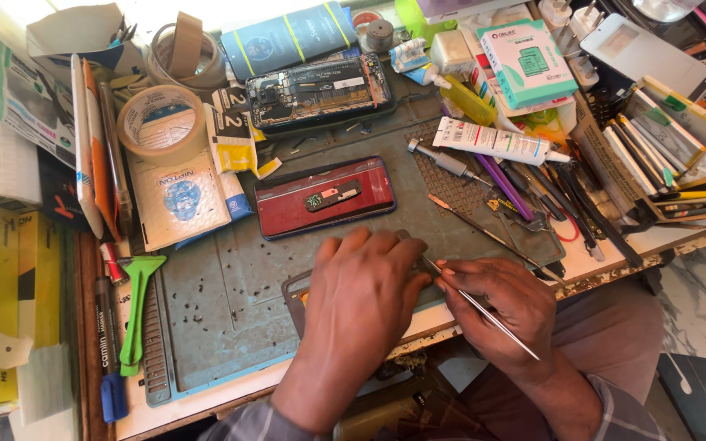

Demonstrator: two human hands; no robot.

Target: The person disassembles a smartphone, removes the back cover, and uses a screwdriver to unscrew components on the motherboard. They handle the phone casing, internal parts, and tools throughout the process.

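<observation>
Left hand [365,286] lies flat, fingers pressing a dark flat phone part [294,296] on the grey work mat [222,294]. Right hand [496,306] fingers pinch thin metal tweezers [484,309] at its edge. Beyond the mat's middle, a red opened phone [324,196] lies unassembled.

Bare mat [230,302] beside red phone [324,196]

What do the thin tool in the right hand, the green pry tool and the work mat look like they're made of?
The thin tool in the right hand looks like bare metal: slim, silvery, with a bright glint. The green pry tool looks like moulded plastic, evenly coloured and slightly glossy. The grey work mat seems to be rubber or silicone: matt, with moulded ridges; I can't tell which.
</observation>
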